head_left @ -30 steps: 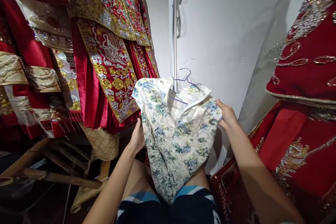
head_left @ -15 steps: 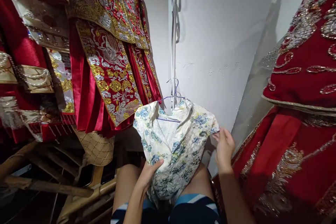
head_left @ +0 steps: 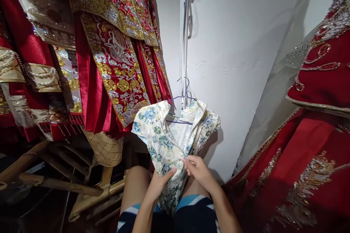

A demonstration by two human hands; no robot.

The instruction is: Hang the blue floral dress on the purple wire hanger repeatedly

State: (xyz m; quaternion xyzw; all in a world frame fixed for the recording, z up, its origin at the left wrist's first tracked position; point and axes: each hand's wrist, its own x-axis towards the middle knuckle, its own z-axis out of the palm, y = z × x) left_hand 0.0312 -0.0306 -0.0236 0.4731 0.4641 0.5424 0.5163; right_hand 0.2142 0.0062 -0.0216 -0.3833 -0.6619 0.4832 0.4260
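Observation:
A white short-sleeved blouse (head_left: 164, 142) with blue and green flowers hangs on a thin purple wire hanger (head_left: 187, 86) in front of me. Its lower part drapes down between my knees. My left hand (head_left: 162, 182) grips the blouse's front at lower left, thumb on top and the other fingers hidden behind the cloth. Close beside it on the right, my right hand (head_left: 197, 169) pinches the front edge below the V-neck between thumb and fingers. The hanger's hook stands in front of a white metal upright (head_left: 186, 36).
Red garments with gold and silver embroidery (head_left: 117, 51) hang at left. Under them stands a bamboo frame (head_left: 60, 185). A beaded red dress (head_left: 308, 145) hangs at right, near sheer fabric (head_left: 279, 72). A pale wall (head_left: 232, 25) is behind.
My right hand has left the sleeve edge at right and moved inward and down to the blouse's front. The right sleeve now hangs freely. My left hand keeps its grip.

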